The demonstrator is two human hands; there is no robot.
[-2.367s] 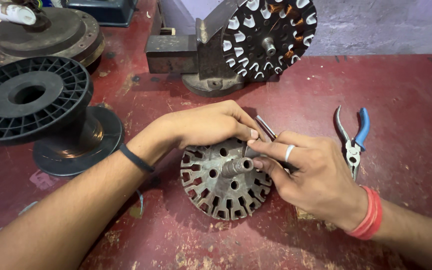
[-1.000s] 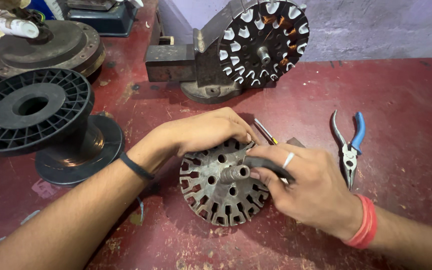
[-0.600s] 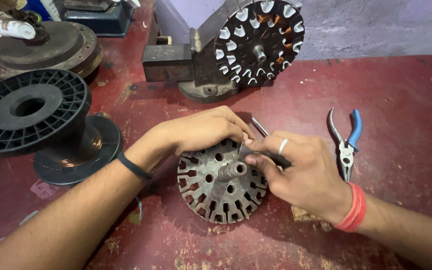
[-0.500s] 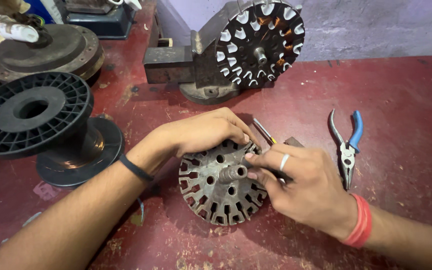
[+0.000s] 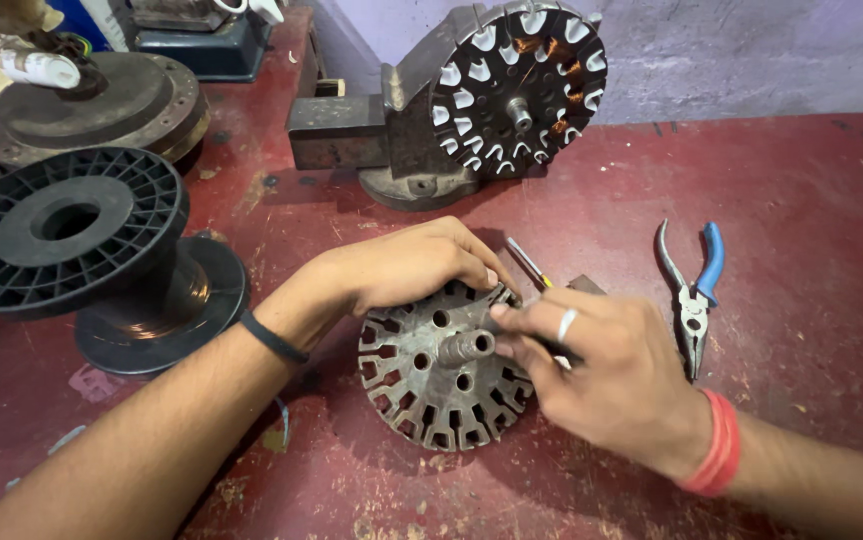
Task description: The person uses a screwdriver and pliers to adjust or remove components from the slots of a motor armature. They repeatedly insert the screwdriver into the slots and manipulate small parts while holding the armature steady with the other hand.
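Observation:
A round grey metal stator core [image 5: 432, 400] with slotted teeth and a short centre shaft [image 5: 467, 347] lies flat on the red table [image 5: 802, 180]. My left hand [image 5: 407, 265] curls over its far rim and holds it down. My right hand [image 5: 612, 380], with a ring and a red wristband, covers the right side; its thumb and forefinger pinch the rim close to the shaft. Whether a small piece sits between those fingers is hidden. A thin screwdriver [image 5: 529, 262] lies just behind both hands.
Blue-handled pliers [image 5: 692, 295] lie right of my right hand. A black plastic spool [image 5: 62, 230] stands at the left. Behind, a second stator with copper windings [image 5: 517, 90] is clamped upright on a grey block. A round metal housing [image 5: 92, 100] sits far left.
My right hand's fingers have shifted slightly along the core's right rim toward the shaft. The left hand has stayed on the far rim, and the core has barely moved.

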